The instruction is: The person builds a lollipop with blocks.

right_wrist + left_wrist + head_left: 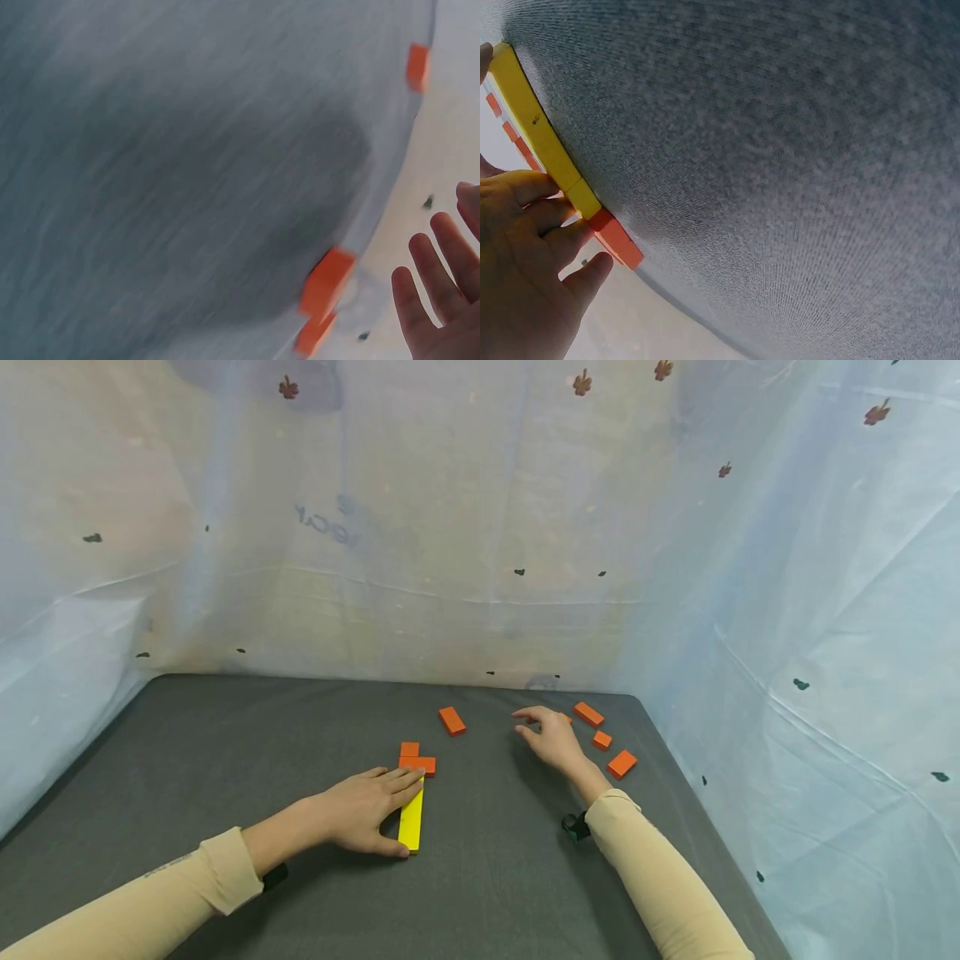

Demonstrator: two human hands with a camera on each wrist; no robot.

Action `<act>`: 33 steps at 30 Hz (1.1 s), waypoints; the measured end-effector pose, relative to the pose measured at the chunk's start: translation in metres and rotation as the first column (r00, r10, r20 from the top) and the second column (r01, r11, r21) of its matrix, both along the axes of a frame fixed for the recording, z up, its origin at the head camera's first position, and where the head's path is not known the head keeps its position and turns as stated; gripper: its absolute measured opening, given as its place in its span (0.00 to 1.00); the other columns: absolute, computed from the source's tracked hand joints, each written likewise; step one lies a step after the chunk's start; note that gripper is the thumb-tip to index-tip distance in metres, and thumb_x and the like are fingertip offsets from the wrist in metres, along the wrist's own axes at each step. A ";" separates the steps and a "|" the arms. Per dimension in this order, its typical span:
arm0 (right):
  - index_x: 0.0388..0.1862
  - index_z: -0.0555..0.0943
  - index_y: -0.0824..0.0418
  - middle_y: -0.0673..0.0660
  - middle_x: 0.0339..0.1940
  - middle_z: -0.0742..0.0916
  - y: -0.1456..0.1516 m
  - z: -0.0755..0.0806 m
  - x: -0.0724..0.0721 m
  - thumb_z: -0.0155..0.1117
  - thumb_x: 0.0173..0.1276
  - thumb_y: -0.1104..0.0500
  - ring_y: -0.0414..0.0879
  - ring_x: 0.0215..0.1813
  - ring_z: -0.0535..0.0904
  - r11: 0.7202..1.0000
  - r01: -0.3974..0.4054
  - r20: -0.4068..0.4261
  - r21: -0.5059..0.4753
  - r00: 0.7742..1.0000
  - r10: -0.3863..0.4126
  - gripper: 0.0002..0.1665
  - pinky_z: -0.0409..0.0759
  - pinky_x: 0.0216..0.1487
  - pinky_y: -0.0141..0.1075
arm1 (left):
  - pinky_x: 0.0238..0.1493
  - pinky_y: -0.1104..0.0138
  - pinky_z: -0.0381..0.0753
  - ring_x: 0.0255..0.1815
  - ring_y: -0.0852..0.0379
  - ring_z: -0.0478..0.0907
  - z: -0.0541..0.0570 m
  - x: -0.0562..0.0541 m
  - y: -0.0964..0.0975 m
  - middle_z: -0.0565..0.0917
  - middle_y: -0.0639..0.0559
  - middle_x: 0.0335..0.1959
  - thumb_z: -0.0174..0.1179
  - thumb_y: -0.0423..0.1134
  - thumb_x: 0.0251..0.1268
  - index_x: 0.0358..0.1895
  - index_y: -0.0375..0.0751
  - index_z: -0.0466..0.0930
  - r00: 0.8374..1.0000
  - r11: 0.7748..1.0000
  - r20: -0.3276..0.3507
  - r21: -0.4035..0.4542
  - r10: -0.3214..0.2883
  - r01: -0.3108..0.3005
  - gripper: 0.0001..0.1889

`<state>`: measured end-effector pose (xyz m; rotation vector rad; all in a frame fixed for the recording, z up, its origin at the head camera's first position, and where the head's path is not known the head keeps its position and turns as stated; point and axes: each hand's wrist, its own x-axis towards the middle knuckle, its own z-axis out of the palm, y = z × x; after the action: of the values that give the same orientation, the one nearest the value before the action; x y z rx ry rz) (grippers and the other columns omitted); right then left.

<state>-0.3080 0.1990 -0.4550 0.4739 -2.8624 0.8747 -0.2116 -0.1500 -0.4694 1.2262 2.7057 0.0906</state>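
Note:
In the head view, my left hand (363, 810) rests flat beside a yellow strip (411, 822), thumb at its near end and fairly straight fingers across its far end. A seam near one end of the yellow piece (544, 135) shows in the left wrist view. An orange block (427, 766) lies crosswise at the strip's far end, with a smaller orange block (409, 749) beyond it. My right hand (557, 742) hovers over the table at the right, fingers apart and holding nothing. Partly hidden behind it is an orange block (566, 718).
Another orange block (452, 721) lies alone toward the back. To the right of my right hand are an orange block (588, 714), a small orange cube (602, 740) and another orange block (622, 764). Pale sheeting (420, 635) borders the dark grey table (247, 727).

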 end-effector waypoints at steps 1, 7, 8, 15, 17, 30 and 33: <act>0.64 0.84 0.60 0.62 0.66 0.84 0.005 -0.001 0.000 0.67 0.77 0.59 0.58 0.63 0.81 1.000 0.011 0.004 0.009 1.000 -0.011 0.20 0.81 0.59 0.56 | 0.78 0.43 0.61 0.82 0.41 0.58 0.000 0.000 0.000 0.58 0.43 0.84 0.60 0.73 0.65 0.82 0.38 0.59 1.000 1.000 -0.001 0.000 0.001 -0.001 0.53; 0.65 0.84 0.60 0.64 0.66 0.83 0.030 -0.006 -0.002 0.67 0.76 0.59 0.60 0.63 0.81 0.997 0.042 0.029 0.063 0.999 -0.044 0.21 0.82 0.59 0.57 | 0.78 0.43 0.60 0.83 0.41 0.57 0.001 0.000 0.000 0.58 0.43 0.84 0.60 0.73 0.65 0.82 0.38 0.59 1.000 1.000 0.005 0.001 0.004 -0.004 0.54; 0.65 0.84 0.60 0.65 0.67 0.82 0.033 -0.006 -0.001 0.68 0.75 0.59 0.60 0.63 0.81 0.996 0.042 0.031 0.073 0.999 -0.044 0.21 0.82 0.59 0.57 | 0.78 0.43 0.60 0.83 0.41 0.57 0.001 0.000 0.000 0.58 0.43 0.84 0.60 0.73 0.65 0.82 0.38 0.59 1.000 1.000 0.004 0.002 0.004 -0.004 0.54; 0.64 0.84 0.61 0.64 0.62 0.85 0.044 -0.009 -0.001 0.71 0.73 0.57 0.60 0.61 0.83 0.987 0.052 0.038 0.155 0.998 -0.059 0.22 0.83 0.57 0.56 | 0.78 0.44 0.61 0.82 0.42 0.58 0.000 -0.001 -0.001 0.58 0.43 0.84 0.59 0.74 0.65 0.82 0.38 0.59 1.000 1.000 -0.004 0.001 -0.002 0.002 0.54; 0.64 0.85 0.60 0.63 0.61 0.85 0.045 -0.011 0.000 0.72 0.73 0.56 0.59 0.61 0.82 0.981 0.065 0.041 0.180 0.996 -0.073 0.23 0.82 0.58 0.56 | 0.78 0.44 0.61 0.82 0.42 0.58 -0.001 -0.001 -0.001 0.58 0.43 0.84 0.59 0.74 0.65 0.82 0.38 0.59 1.000 1.000 -0.002 0.001 -0.003 0.003 0.54; 0.62 0.85 0.61 0.63 0.61 0.86 0.048 -0.015 -0.002 0.72 0.72 0.56 0.60 0.60 0.83 0.974 0.093 0.063 0.209 0.992 -0.108 0.22 0.82 0.57 0.56 | 0.78 0.44 0.61 0.83 0.43 0.57 -0.002 -0.001 -0.001 0.57 0.43 0.84 0.58 0.74 0.65 0.82 0.38 0.58 1.000 1.000 -0.019 0.002 -0.002 0.002 0.54; 0.62 0.86 0.61 0.63 0.60 0.86 0.049 -0.017 0.000 0.71 0.73 0.56 0.60 0.60 0.83 0.973 0.093 0.069 0.210 0.992 -0.110 0.21 0.82 0.58 0.56 | 0.78 0.43 0.61 0.83 0.43 0.56 -0.003 -0.001 -0.001 0.57 0.43 0.84 0.59 0.74 0.65 0.82 0.38 0.58 1.000 1.000 -0.008 0.006 -0.003 0.003 0.54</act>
<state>-0.3081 0.2478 -0.4717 0.3142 -3.0361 0.5968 -0.2128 -0.1507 -0.4726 1.2345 2.7128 0.0937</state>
